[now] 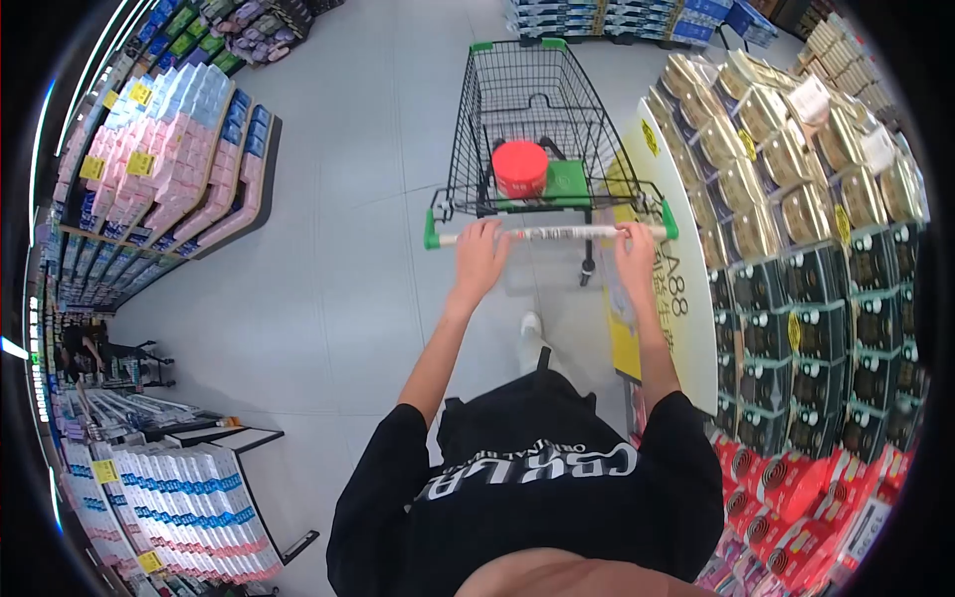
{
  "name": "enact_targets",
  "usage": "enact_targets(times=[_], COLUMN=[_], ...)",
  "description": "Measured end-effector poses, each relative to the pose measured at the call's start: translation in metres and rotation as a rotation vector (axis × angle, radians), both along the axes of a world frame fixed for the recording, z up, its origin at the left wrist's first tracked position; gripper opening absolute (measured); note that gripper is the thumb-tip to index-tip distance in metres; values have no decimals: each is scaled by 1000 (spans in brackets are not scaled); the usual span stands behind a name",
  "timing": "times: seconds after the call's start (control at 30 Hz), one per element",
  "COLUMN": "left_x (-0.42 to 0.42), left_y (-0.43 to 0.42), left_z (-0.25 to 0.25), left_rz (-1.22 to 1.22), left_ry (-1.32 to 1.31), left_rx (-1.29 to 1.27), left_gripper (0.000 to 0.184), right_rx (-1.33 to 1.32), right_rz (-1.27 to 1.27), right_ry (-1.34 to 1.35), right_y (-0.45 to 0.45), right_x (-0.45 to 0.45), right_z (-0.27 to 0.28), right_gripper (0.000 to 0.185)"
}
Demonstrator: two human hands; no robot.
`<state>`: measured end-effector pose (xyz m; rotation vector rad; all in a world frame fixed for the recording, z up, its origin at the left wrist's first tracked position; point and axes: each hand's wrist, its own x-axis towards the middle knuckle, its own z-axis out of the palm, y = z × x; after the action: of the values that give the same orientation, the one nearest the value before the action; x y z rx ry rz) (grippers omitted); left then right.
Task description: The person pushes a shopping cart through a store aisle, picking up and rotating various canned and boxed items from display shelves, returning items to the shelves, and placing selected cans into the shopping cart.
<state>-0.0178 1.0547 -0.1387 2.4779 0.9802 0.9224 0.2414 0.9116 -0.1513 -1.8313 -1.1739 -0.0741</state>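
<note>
A wire shopping cart [542,109] with green corner pieces stands ahead of me. My left hand [481,257] rests over the left part of its pale handle bar [562,234], fingers curled across the top. On the same bar, toward its right end, my right hand [635,254] is closed around it. Inside the cart, near the handle, sits a red round tub [520,167]. Beside it is a green panel [568,183], possibly the child-seat flap. The undersides of my fingers are hidden by the bar.
A display of gold and dark packs [776,209] stands close on the right, behind a white-and-yellow sign board [668,298]. Pink and blue packs [164,149] fill shelves at left. White boxes [194,502] are stacked lower left. Grey floor [348,189] runs between; blue stacks [617,18] stand ahead.
</note>
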Motion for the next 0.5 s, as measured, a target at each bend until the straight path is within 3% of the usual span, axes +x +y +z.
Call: enact_targets(times=[0.07,0.1,0.27,0.5], left_x=[2,2,0,-19], left_y=[50,64,74,70], left_z=[-34,-36,-46,-50], left_rz=[128,211,213,213], left_ry=[150,527,499,491], left_rx=[51,-120,-174,-105], left_gripper=[29,40,52,52], right_rx=[-55,-160,-623,-433], right_rz=[-65,-116,-232,-242], right_ry=[-118,-106,-39,-89], right_y=[38,49,73,63], right_x=[30,38,36,13], right_z=[-11,-25,-50,-53], right_gripper=[9,8,14,5])
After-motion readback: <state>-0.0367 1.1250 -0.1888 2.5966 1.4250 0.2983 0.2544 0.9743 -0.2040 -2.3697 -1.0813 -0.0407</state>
